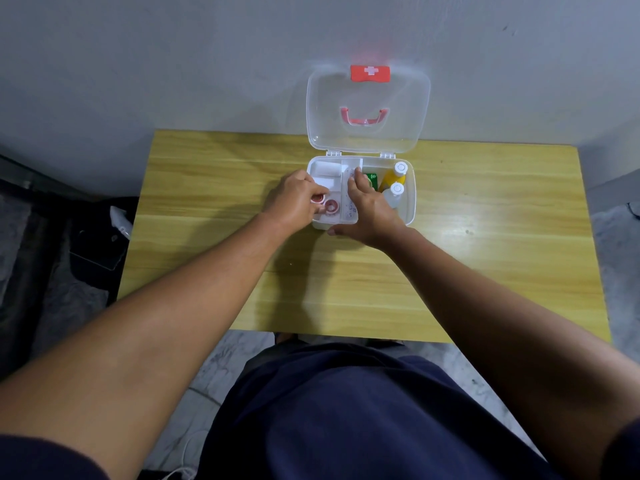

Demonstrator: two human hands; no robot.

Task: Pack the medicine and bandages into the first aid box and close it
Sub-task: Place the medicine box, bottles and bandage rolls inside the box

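While lid [367, 112] stands open, left hand [294, 202] pinches red-white tape roll [319, 198].

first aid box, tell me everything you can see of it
The first aid box is clear, whitish plastic and stands open on the wooden table near the wall. Its lid is hinged up at the back, with a red cross-marked latch at the top and a pinkish-red handle. A white inner tray holds white bandage rolls and red-cored tape rolls; two white-capped bottles lie at the right. Both hands reach inside.
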